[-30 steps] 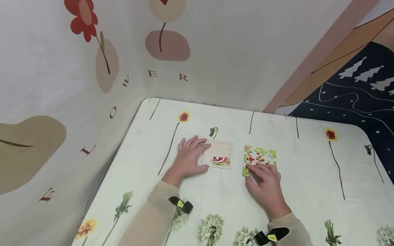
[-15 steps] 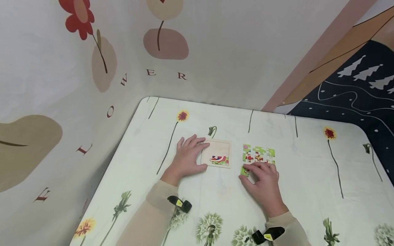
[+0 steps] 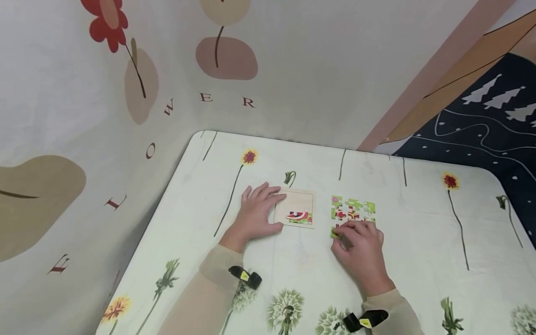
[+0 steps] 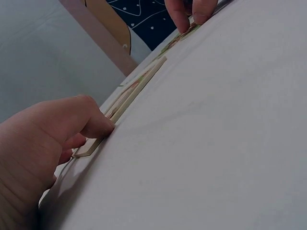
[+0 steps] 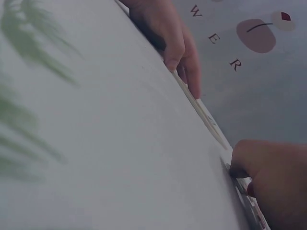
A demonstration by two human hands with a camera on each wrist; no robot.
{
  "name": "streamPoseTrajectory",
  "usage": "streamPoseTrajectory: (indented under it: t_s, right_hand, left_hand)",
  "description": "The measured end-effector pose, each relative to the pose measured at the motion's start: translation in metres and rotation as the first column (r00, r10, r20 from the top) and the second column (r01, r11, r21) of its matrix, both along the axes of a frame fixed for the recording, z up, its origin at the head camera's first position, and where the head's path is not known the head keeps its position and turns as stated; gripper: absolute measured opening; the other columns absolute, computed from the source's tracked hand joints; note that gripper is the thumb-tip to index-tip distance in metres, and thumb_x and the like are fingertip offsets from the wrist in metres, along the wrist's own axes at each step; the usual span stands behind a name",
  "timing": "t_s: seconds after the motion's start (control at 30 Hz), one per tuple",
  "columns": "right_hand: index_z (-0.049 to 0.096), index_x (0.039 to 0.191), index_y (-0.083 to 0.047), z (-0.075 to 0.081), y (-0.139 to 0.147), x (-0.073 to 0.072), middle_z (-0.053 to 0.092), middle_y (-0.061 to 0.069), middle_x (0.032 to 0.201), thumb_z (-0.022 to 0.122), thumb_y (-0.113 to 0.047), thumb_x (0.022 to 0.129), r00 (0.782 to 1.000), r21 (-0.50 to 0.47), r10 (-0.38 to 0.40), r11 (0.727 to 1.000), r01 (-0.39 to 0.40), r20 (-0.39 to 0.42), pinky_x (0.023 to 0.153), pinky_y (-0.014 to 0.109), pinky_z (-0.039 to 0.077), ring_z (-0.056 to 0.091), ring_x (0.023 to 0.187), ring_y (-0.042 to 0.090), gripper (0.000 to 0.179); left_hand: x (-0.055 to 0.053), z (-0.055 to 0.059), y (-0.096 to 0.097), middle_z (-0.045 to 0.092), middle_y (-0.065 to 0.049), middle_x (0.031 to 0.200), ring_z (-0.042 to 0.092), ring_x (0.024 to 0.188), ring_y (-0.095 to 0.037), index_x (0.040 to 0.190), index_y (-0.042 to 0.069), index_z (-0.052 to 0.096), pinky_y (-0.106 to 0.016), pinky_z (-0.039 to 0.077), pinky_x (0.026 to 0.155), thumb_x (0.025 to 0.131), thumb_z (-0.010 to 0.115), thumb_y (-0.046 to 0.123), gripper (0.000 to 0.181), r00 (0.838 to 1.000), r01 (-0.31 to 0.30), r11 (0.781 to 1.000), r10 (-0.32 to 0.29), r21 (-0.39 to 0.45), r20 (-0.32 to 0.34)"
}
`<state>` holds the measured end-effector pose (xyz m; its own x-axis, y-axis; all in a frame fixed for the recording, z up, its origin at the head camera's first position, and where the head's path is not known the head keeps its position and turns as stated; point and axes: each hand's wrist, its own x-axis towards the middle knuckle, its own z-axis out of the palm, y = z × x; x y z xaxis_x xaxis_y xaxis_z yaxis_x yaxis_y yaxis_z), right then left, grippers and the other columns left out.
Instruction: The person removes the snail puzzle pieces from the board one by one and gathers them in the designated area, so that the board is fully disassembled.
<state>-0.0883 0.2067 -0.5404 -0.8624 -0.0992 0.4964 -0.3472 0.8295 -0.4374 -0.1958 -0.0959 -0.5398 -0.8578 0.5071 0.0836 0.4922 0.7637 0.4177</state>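
In the head view a square wooden puzzle board (image 3: 298, 201) lies on the table, with a few picture pieces (image 3: 299, 217) fitted at its lower right. My left hand (image 3: 256, 215) holds the board at its left side, thumb at the near edge and fingers at the far edge; the left wrist view shows the thumb (image 4: 98, 125) against the rim. To the right, loose jigsaw pieces (image 3: 353, 204) in green and red lie in rough rows. My right hand (image 3: 362, 251) is over the nearest ones, thumb and fingertips pinching a green puzzle piece (image 3: 333, 233), partly hidden.
A white flower-print cloth covers the table (image 3: 418, 223). Behind it hangs a pale printed curtain (image 3: 318, 93) with letters, meeting a dark panel with white trees (image 3: 477, 139) at the right. Black wrist cameras (image 3: 253, 280) sit on both sleeves.
The right thumb and fingertips have closed in on the lower left puzzle piece after the thumb moved left and back. The left hand and the board stay put.
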Motion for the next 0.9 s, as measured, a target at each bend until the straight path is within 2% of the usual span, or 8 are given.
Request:
streamPoseTrajectory:
  t_s: [0.2, 0.4, 0.63, 0.77, 0.9]
  right_hand:
    - [0.087, 0.1, -0.014, -0.001, -0.001, -0.002, 0.074, 0.007, 0.102, 0.086, -0.012, 0.084, 1.0, 0.009, 0.022, 1.0, -0.022, 0.005, 0.087, 0.06, 0.033, 0.056, 0.102, 0.037, 0.016]
    - [0.086, 0.097, -0.015, -0.004, -0.006, -0.001, 0.073, 0.006, 0.102, 0.082, -0.009, 0.084, 1.0, 0.003, 0.005, 1.0, -0.005, 0.013, 0.089, 0.062, 0.032, 0.056, 0.102, 0.036, 0.015]
    - [0.085, 0.096, -0.013, -0.003, -0.01, -0.002, 0.074, 0.009, 0.104, 0.077, -0.01, 0.086, 1.0, 0.014, -0.004, 1.0, 0.005, -0.029, 0.09, 0.067, 0.031, 0.057, 0.104, 0.039, 0.014]
    - [0.085, 0.099, -0.011, -0.002, -0.018, -0.008, 0.074, 0.01, 0.107, 0.076, -0.016, 0.088, 0.999, -0.027, 0.008, 1.0, -0.009, -0.043, 0.092, 0.066, 0.031, 0.058, 0.106, 0.038, 0.015]
    - [0.084, 0.104, -0.012, -0.003, -0.033, -0.015, 0.073, 0.008, 0.109, 0.075, -0.019, 0.09, 0.999, -0.023, 0.04, 0.999, -0.04, -0.036, 0.092, 0.064, 0.032, 0.057, 0.106, 0.037, 0.018]
  left_hand:
    - [-0.001, 0.0, 0.0, 0.045, 0.002, 0.164, 0.025, 0.159, -0.03, 0.153, 0.025, 0.06, -0.068, 0.01, 0.123, 0.081, 0.076, 0.046, 0.077, 1.0, 0.0, 1.0, 0.0, -0.001, -0.005]
    - [0.001, 0.002, -0.001, 0.045, 0.001, 0.164, 0.025, 0.159, -0.031, 0.153, 0.025, 0.06, -0.068, 0.01, 0.123, 0.081, 0.076, 0.047, 0.077, 1.0, 0.001, 1.0, -0.001, -0.001, 0.008]
    - [0.0, 0.0, 0.002, 0.045, 0.001, 0.164, 0.025, 0.159, -0.031, 0.153, 0.025, 0.06, -0.068, 0.01, 0.123, 0.081, 0.077, 0.048, 0.077, 1.0, -0.003, 1.0, 0.003, 0.003, 0.01]
    - [-0.001, -0.001, 0.002, 0.045, 0.001, 0.164, 0.025, 0.158, -0.031, 0.153, 0.025, 0.061, -0.068, 0.009, 0.123, 0.08, 0.079, 0.049, 0.078, 1.0, -0.008, 1.0, 0.008, 0.019, 0.008]
    - [-0.001, -0.002, 0.002, 0.046, 0.001, 0.163, 0.026, 0.158, -0.031, 0.152, 0.025, 0.061, -0.068, 0.009, 0.123, 0.079, 0.08, 0.049, 0.078, 1.0, -0.01, 1.0, 0.01, 0.024, 0.004]
